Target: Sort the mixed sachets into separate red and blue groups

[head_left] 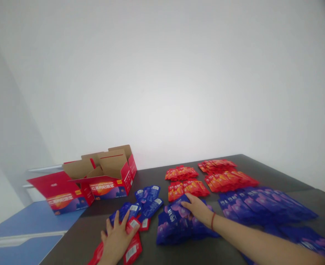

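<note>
Showing what, at the widest view?

A dark table top (273,173) filling the lower right of the frame, a blue panel (27,230) at lower left, and an open red carton (108,187) at centre left, its tan flaps raised. A red printed box panel (60,195) lies against the carton's left side; whether the two are joined cannot be told.

Which goods lie in order?

Red sachets (216,165) in overlapping rows at upper centre right, and blue sachets (264,206) in long overlapping rows below them, reaching toward the right edge of the frame.

And what lies out of order?

A blue sachet heap (176,228) at lower centre, plus loose blue sachets (148,198) scattered just above the left hand. Loose red sachets (132,250) lie beneath and beside that hand, at the bottom edge. The carton's inside is hidden from this view.

How do the hands stand?

The left hand (118,239) lies palm down at lower centre left, fingers spread wide, pressing on the loose sachets without pinching any. The right hand (195,209), a red string bracelet (212,221) at its wrist, rests on top of the blue sachet heap, fingers close together. Whether it pinches a sachet cannot be told.
</note>
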Demonstrator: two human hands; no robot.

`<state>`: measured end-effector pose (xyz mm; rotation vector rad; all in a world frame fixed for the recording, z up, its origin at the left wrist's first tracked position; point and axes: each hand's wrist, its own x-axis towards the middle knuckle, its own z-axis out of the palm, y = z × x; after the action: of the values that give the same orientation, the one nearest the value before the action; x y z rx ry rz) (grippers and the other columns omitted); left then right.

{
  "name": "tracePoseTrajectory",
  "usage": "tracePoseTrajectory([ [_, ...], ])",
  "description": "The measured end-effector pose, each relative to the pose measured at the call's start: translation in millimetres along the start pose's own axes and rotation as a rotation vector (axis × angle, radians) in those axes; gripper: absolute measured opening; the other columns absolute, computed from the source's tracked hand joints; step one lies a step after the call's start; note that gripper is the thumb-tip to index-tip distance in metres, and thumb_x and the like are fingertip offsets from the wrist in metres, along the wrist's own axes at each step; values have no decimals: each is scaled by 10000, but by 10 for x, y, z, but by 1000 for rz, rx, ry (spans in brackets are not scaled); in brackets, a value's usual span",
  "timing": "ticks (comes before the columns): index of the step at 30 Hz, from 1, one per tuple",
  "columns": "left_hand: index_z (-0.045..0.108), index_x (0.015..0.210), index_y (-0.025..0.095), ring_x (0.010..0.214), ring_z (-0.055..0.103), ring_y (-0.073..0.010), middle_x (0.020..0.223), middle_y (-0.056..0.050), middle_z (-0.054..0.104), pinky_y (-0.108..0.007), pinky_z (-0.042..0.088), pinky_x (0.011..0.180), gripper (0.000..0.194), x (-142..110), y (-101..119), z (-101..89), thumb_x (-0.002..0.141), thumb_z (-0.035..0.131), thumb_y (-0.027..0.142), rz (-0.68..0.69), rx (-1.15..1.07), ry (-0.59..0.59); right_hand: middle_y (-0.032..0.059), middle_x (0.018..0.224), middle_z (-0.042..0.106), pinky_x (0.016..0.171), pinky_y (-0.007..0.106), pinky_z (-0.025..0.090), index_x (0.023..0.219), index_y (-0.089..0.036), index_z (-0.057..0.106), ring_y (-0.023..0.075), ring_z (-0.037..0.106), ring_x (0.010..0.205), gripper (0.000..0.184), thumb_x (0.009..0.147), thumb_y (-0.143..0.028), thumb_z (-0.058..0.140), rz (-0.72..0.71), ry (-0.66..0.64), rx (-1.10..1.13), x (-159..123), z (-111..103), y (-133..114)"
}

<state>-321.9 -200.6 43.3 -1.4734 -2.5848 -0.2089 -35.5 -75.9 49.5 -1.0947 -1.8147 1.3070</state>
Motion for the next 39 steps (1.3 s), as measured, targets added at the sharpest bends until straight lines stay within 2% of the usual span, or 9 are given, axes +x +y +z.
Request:
tracePoseTrajectory([
  [3,458,1323,202,1385,110,-343,1488,-110,264,-533,144,1087,558,53,316,-86,820,462,443,156,-181,83,-19,675,603,419,232,434,817,-199,468,143,595,495,61,813,-217,526,26,10,69,10,-28,-9],
  [7,423,1322,123,1220,463,-226,1312,-132,513,-355,351,1024,555,59,1029,-216,851,420,418,397,-752,-203,-20,663,590,403,231,431,818,-191,474,141,583,491,36,819,-194,509,31,44,139,8,-42,-95],
  [12,476,1280,175,1208,455,-244,1300,-97,518,-350,321,1041,581,-38,1529,-367,732,593,325,637,-675,-187,-14,707,612,428,210,451,856,-190,511,127,596,536,56,830,-238,498,61,57,206,-63,-181,-137],
  [16,369,1366,183,1276,366,-249,1385,-94,415,-345,297,1059,712,-104,1600,-419,711,615,313,766,-535,-77,-25,654,594,466,228,477,865,-208,492,131,594,527,52,844,-234,452,121,65,221,-81,-356,-113],
  [20,482,1280,193,1182,461,-219,1241,-77,557,-323,335,1009,520,-71,1625,-389,764,484,134,785,-394,-15,31,728,636,562,279,518,893,-202,520,160,632,620,199,888,-339,376,169,-5,203,-58,-432,-117],
  [24,606,1097,214,938,605,-199,1018,-65,670,-286,423,823,324,-2,1596,-320,849,404,162,710,-409,-39,110,1139,598,752,346,526,1111,-197,525,221,598,994,414,868,-510,403,-136,54,105,-95,-522,-152],
  [27,650,934,190,733,626,-179,822,-51,693,-257,430,690,277,6,1576,-302,892,393,286,686,-555,-160,82,1196,581,907,356,464,1155,-205,543,224,559,1065,499,748,-485,619,-396,-72,27,-139,-596,-169],
  [31,665,833,147,659,591,-154,749,-23,681,-231,418,630,297,0,1570,-334,851,481,379,709,-890,-365,27,791,673,637,316,539,872,-174,636,191,635,696,338,707,-468,657,-138,-217,117,-170,-569,-152],
  [39,655,802,111,494,495,-105,645,-15,643,-212,368,500,357,41,1539,-272,684,661,448,603,-1181,-718,38,758,666,558,257,542,842,-169,597,164,652,658,259,714,-378,681,71,-207,543,-242,-447,-139],
])
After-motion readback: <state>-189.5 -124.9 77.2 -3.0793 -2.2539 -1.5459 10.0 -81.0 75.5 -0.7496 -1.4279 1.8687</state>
